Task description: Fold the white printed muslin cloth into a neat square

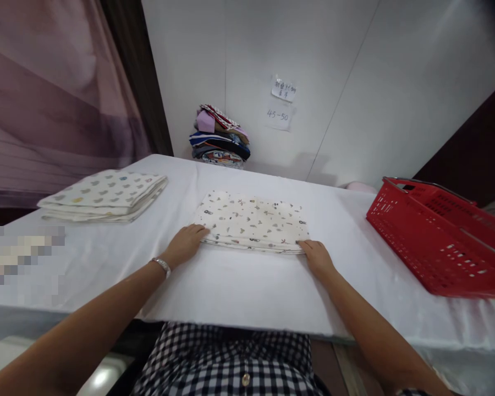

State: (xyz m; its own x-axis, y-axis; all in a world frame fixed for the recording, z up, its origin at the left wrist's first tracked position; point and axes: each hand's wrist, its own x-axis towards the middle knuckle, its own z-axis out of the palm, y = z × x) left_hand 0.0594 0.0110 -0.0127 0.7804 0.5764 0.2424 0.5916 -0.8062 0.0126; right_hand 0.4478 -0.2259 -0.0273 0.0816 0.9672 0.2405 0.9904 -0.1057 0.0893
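Observation:
A folded cream cloth [253, 217] with a small printed pattern lies flat in front of me, its layered edge facing my body. My left hand [188, 242], with a bracelet at the wrist, is closed on the near left corner. At the near right corner, my right hand [317, 256] pinches the layers between thumb and fingers. The fingertips under the cloth are partly hidden. To the left rests another folded cream cloth [103, 192], thicker and printed with grey shapes, apart from both hands.
A red perforated basket [433, 236] stands at the right of the white-covered table [239, 291]. Behind the table's far edge, a stack of folded fabrics [219, 137] sits against the wall. Paper notes [281, 107] hang there. A pink curtain [58, 93] is at the left.

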